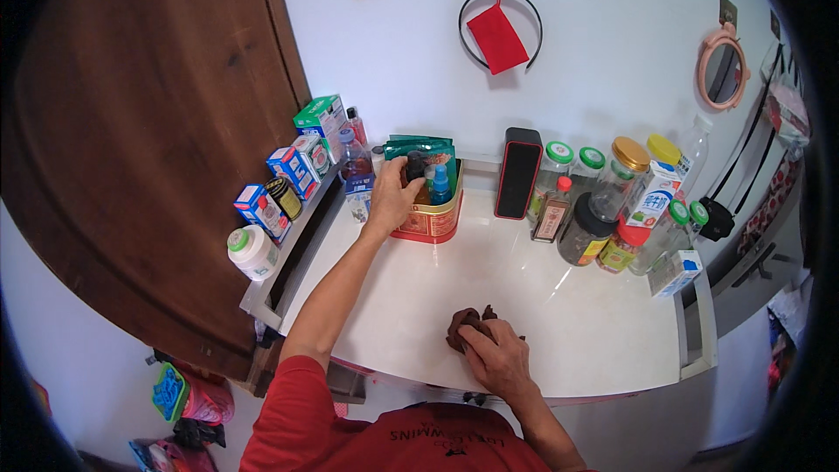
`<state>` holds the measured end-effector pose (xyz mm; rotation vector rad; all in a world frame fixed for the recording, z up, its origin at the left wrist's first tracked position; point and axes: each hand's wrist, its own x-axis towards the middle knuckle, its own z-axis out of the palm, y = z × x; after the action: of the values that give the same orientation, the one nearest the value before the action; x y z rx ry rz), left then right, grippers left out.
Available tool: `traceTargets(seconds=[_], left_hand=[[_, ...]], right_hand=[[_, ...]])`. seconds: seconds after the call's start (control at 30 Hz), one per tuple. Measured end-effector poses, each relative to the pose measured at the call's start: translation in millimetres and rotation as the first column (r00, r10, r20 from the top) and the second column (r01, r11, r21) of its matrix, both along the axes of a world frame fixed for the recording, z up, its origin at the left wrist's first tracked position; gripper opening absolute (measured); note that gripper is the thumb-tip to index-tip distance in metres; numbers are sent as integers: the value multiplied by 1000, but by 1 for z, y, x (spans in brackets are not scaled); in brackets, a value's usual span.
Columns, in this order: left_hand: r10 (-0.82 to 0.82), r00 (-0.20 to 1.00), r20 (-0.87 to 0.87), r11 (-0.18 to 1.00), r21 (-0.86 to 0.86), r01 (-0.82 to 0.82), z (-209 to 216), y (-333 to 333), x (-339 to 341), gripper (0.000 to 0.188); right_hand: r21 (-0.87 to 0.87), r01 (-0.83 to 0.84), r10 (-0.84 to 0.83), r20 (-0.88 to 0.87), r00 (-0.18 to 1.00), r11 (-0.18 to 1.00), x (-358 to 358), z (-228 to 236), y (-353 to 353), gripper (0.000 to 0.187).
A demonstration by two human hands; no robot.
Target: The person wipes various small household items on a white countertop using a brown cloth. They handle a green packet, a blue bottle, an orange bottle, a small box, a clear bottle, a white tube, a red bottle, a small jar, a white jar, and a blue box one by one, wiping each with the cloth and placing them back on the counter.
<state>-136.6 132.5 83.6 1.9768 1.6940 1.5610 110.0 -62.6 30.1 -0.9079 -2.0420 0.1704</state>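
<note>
A red and gold tin (430, 225) stands at the back left of the white tabletop (411, 297). Inside it are green packets (419, 146), a blue spray bottle (440, 185) and a dark bottle (415, 164). My left hand (393, 199) reaches to the tin's left side, thumb and forefinger closed about the dark bottle; its other fingers are partly hidden. Near the front edge, my right hand (502, 360) is closed on a crumpled brown cloth (467, 329) that rests on the tabletop.
Several small boxes (291, 170) and a white jar (252, 251) line the left ledge. At the back stands a black and red speaker (519, 173). Glass jars (587, 232), a sauce bottle (551, 214) and milk cartons (676, 273) crowd the right side. A wooden door (140, 122) is at left.
</note>
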Motion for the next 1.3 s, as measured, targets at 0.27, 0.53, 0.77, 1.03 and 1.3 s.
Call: traceTargets(seconds=[0.27,0.53,0.77,1.03,1.3], left_hand=[[38,992,-117,983,-174,-58,8,1,2,38],[50,976,-212,980,-180,-89,8,6,-1,39],[-9,973,-229,951,-304,-63,5,19,-5,39],[87,967,-239,968,-209,-139,8,3,0,53],[105,994,38,956,271,-111,9,-18,-17,45]], right_hand=[[15,12,-12,28,1000,1000,1,-1,2,34],[22,9,-10,24,1000,1000,-2,2,2,34],[-25,23,-22,20,1000,999,-4,6,-2,29],[-26,6,-6,0,1000,1000,-3,5,-2,31],[4,23,-23,6,1000,1000,-3,5,0,32]])
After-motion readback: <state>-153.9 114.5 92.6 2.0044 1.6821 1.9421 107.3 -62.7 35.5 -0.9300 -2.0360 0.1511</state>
